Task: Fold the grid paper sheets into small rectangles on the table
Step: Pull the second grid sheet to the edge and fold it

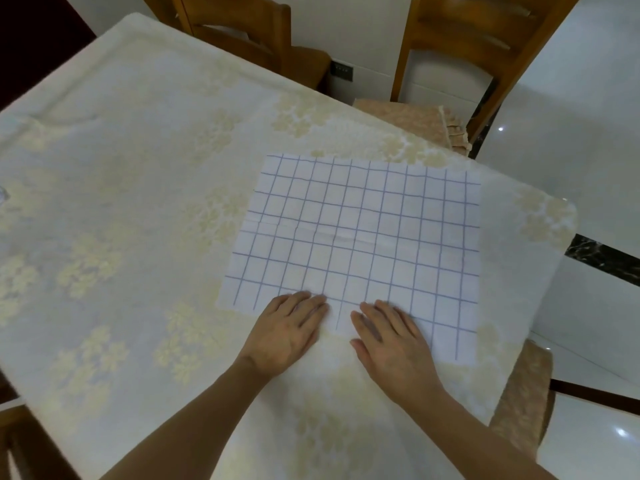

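A white sheet of grid paper (363, 237) with blue lines lies flat and unfolded on the table (121, 202), towards its right side. A faint crease runs across its middle. My left hand (287, 330) rests palm down on the sheet's near edge, fingers flat and together. Beside it, a small gap away, my right hand (391, 344) lies palm down on the same near edge, fingers stretched over the paper. Neither hand grips anything.
The table wears a cream cloth with pale flower patterns. Two wooden chairs (249, 32) (467, 46) stand at the far side, one with a pink cushion (415, 116). Another cushioned seat (526, 393) sits at the right edge. A glossy white floor (588, 133) lies beyond.
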